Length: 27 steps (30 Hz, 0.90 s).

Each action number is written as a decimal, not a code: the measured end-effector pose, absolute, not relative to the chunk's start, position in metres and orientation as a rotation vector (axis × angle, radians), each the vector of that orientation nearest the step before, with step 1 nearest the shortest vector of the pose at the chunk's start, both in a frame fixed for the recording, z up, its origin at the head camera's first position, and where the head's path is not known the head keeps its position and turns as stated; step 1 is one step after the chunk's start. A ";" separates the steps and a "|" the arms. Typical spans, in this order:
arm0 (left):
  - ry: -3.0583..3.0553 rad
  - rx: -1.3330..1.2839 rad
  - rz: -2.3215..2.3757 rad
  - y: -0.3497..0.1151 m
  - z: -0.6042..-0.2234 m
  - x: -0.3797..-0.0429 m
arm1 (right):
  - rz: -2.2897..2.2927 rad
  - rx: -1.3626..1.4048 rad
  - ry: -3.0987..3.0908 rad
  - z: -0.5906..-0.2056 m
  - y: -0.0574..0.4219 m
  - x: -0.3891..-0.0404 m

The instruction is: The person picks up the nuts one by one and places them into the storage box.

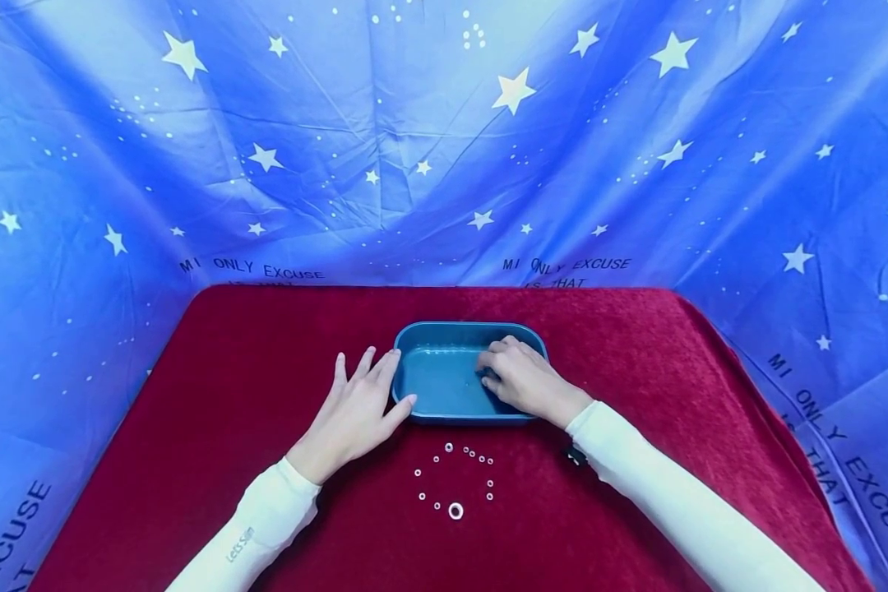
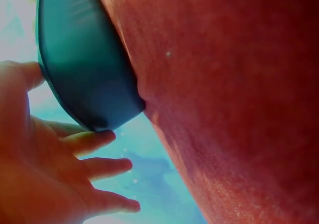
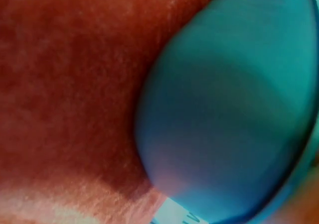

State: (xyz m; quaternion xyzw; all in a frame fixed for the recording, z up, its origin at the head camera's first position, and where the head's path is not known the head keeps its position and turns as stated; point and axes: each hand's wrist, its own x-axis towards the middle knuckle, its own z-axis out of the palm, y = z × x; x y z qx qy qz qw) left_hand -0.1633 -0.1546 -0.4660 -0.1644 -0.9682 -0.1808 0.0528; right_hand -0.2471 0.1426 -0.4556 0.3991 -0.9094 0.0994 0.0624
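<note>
A blue-green rectangular tub (image 1: 437, 390) with rounded corners stands on the red cloth. My left hand (image 1: 355, 415) is at its left end, with spread, straight fingers; the thumb and a finger touch the rim, as the left wrist view also shows on the tub's outer wall (image 2: 89, 59). My right hand (image 1: 529, 380) reaches over the right rim into the tub, fingers bent downward. Whether anything is between those fingertips is hidden. In the right wrist view the tub's wall (image 3: 214, 104) fills much of the picture, and the fingers are out of sight.
In front of the tub, several small pale rings (image 1: 418, 473) and one larger ring (image 1: 450, 511) lie in a rough circle. Red velvet cloth (image 1: 266, 370) covers the table. A blue star-patterned curtain (image 1: 377, 164) hangs behind and at both sides.
</note>
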 end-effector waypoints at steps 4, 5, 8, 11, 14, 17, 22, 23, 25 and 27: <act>-2.943 -0.503 -0.551 -0.154 -0.464 -0.162 | 0.322 1.152 -2.718 -0.451 0.150 -0.240; -2.943 -0.505 -0.551 -0.154 -0.464 -0.162 | 0.327 1.132 -2.706 -0.450 0.152 -0.238; -2.943 -0.506 -0.550 -0.154 -0.463 -0.161 | 0.349 1.076 -2.677 -0.449 0.160 -0.233; -2.942 -0.503 -0.542 -0.154 -0.463 -0.160 | 0.381 1.020 -2.659 -0.449 0.169 -0.229; -2.942 -0.499 -0.534 -0.154 -0.463 -0.157 | 0.412 0.962 -2.658 -0.450 0.176 -0.223; -2.941 -0.502 -0.522 -0.154 -0.462 -0.153 | 0.436 0.893 -2.691 -0.452 0.184 -0.216; -2.929 -0.519 -0.493 -0.152 -0.459 -0.146 | 0.501 0.743 -2.818 -0.457 0.197 -0.205; -2.925 -0.524 -0.486 -0.152 -0.459 -0.144 | 0.514 0.711 -2.843 -0.458 0.198 -0.204; -2.914 -0.540 -0.470 -0.151 -0.458 -0.140 | 0.534 0.658 -2.884 -0.460 0.201 -0.201; -2.898 -0.568 -0.462 -0.149 -0.456 -0.134 | 0.554 0.623 -2.916 -0.462 0.204 -0.198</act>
